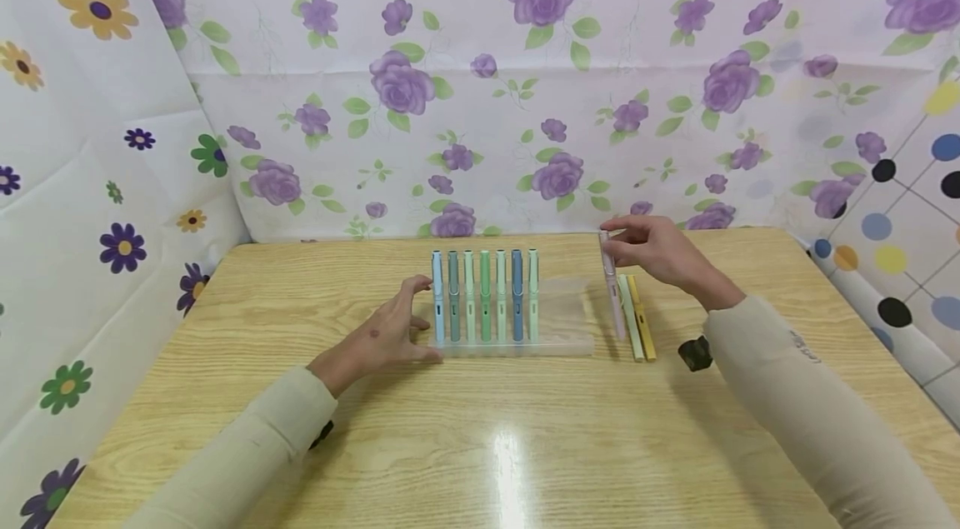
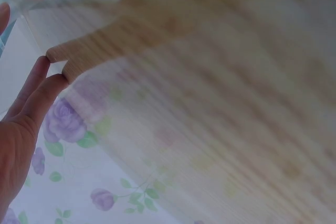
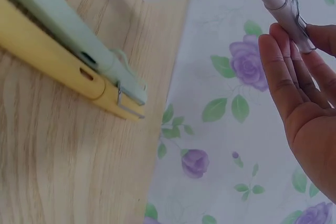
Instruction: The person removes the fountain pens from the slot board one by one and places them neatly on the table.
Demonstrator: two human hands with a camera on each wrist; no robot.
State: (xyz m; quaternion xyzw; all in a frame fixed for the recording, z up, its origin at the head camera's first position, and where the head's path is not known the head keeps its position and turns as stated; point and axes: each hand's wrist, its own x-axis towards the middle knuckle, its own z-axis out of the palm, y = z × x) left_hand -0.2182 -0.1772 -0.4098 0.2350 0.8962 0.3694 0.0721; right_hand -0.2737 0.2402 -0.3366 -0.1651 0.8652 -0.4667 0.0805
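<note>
Toward the back edge of the worktop (image 1: 412, 446), the right hand (image 1: 655, 250) pinches the pale pink pen (image 1: 612, 296) by its clipped end, thumb against fingers. From there the pen's long axis runs down toward the front edge, leaning slightly, nearly parallel with the seven pens (image 1: 485, 296) in the clear rack (image 1: 566, 316). That rack's bare stretch lies just left of the pen; the light green pen (image 1: 631, 321) and yellow pen (image 1: 642, 322) lie just right. Farther off, the left hand (image 1: 386, 333), fingers spread and unclenched, touches the rack's left end.
</note>
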